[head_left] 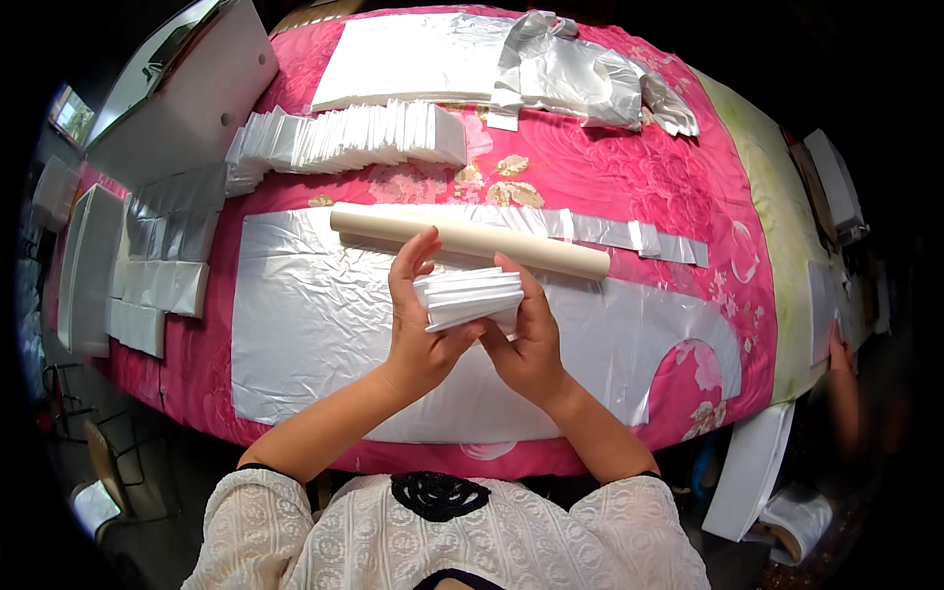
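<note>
Both my hands hold a small stack of folded white plastic bags (472, 298) above the middle of the table. My left hand (421, 329) is closed round the stack's left side, its fingers raised along the far edge. Round the right side wraps my right hand (528, 339), and the thumbs meet near the stack's front. Beneath lies a flat white plastic bag (305, 334), with its cut-out handle end to the right. Just beyond my fingers, a long cream tube (462, 236) rests across the bag's far part.
A long row of folded white bags (364, 138) stands at far left. Behind it lies a flat bag stack (413, 54) with a crumpled bag (575, 74). Packed bundles (162, 285) and a large white box (197, 108) are left. Another person's hand (839, 352) shows at right.
</note>
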A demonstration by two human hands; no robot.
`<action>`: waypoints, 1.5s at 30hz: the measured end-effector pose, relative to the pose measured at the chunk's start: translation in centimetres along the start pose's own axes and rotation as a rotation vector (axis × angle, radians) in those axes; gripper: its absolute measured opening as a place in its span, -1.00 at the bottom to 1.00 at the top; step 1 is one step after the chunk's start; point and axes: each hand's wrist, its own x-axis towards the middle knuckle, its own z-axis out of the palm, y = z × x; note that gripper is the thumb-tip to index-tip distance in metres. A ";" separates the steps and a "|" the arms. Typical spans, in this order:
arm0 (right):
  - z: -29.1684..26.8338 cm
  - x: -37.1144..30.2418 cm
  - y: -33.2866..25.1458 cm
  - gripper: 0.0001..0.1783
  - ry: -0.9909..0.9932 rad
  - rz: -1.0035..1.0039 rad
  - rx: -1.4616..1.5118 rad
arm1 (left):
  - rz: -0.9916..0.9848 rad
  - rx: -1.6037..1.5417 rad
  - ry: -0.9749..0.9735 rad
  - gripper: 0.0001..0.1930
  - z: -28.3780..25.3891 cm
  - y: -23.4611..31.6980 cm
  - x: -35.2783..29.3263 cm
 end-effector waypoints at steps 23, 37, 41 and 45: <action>1.4 -4.6 -2.0 -0.15 -0.166 -0.123 -0.770 | 0.207 0.327 -0.184 -0.48 -2.0 -1.3 -8.5; 2.6 -6.3 2.3 -0.69 -0.225 0.278 -0.121 | -0.191 0.123 -0.296 -0.28 -5.5 -0.4 -9.6; 2.3 -6.0 2.4 -0.57 -0.273 0.076 -0.535 | -0.136 0.195 -0.253 -0.36 -5.0 -0.5 -10.9; 2.5 -6.2 2.4 -0.57 -0.268 0.134 -0.570 | -0.261 0.079 -0.165 -0.52 -4.6 0.3 -11.2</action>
